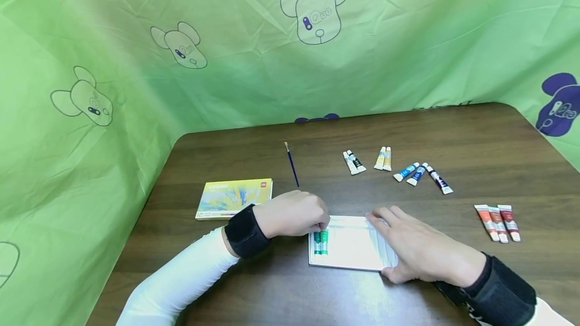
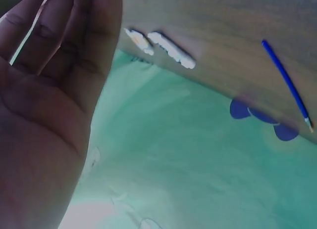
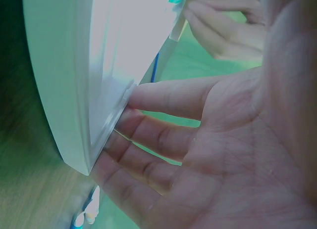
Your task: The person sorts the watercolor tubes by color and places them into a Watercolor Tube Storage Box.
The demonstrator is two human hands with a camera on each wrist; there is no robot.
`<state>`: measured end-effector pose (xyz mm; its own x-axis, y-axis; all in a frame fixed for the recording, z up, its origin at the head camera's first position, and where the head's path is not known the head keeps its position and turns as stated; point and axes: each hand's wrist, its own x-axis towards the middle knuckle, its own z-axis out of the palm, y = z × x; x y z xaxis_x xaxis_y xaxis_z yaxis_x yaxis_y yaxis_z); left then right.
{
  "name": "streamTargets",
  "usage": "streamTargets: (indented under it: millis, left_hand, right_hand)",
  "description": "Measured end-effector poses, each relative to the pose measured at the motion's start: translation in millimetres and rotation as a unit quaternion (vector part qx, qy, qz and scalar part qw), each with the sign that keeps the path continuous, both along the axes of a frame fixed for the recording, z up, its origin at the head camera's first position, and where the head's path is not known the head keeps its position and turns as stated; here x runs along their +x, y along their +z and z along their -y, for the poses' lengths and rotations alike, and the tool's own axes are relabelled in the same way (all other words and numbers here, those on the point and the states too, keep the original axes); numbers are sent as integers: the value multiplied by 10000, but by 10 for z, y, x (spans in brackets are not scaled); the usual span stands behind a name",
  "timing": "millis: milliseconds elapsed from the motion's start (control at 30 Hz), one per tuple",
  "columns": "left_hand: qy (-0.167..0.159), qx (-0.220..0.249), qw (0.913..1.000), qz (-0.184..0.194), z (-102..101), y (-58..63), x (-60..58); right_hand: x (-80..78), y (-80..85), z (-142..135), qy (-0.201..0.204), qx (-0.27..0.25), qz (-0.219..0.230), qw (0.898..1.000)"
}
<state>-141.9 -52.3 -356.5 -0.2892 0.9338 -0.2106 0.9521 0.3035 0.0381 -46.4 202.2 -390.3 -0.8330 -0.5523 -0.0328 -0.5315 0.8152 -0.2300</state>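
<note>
A white plastic paint tray (image 1: 353, 245) lies near the table's front. Two green paint tubes (image 1: 324, 243) lie side by side in its left end, their upper ends covered by my left hand (image 1: 294, 214). The fingers of that hand are bent down and pinch at the top of a green tube; the exact contact is hidden. My right hand (image 1: 417, 250) grips the tray's right end, thumb on the near side and fingers along the far side. In the right wrist view those fingertips touch the tray wall (image 3: 54, 80).
A yellow paint box (image 1: 233, 199) sits behind my left wrist, with a thin blue paintbrush (image 1: 292, 166) beyond it. White and black tubes (image 1: 353, 162), yellow tubes (image 1: 383, 159), and blue tubes (image 1: 417, 174) lie behind the tray. Red and orange tubes (image 1: 497, 223) are at the right.
</note>
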Motion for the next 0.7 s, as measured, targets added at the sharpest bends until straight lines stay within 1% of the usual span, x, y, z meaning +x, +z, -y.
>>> streamTargets:
  millis: [133,233,300,467,700]
  left_hand:
    - [35,280,9993,-264,-60,37,-88]
    - [86,437,9985,-311,-127,33,-190]
    - [162,502,9983,-246,-174,17,-266]
    - [468,558,9972,-145,-276,-49,-456]
    - [938,835,9918,-226,-403,-142,-665]
  right_hand:
    - [0,4,5,36,-28,-65,10000]
    - [1,6,2,36,-19,-74,10000]
    - [1,5,-2,38,-14,-58,10000]
    - [-3,14,-2,-5,35,102,9999]
    - [-4,20,2,-37,44,245,9997]
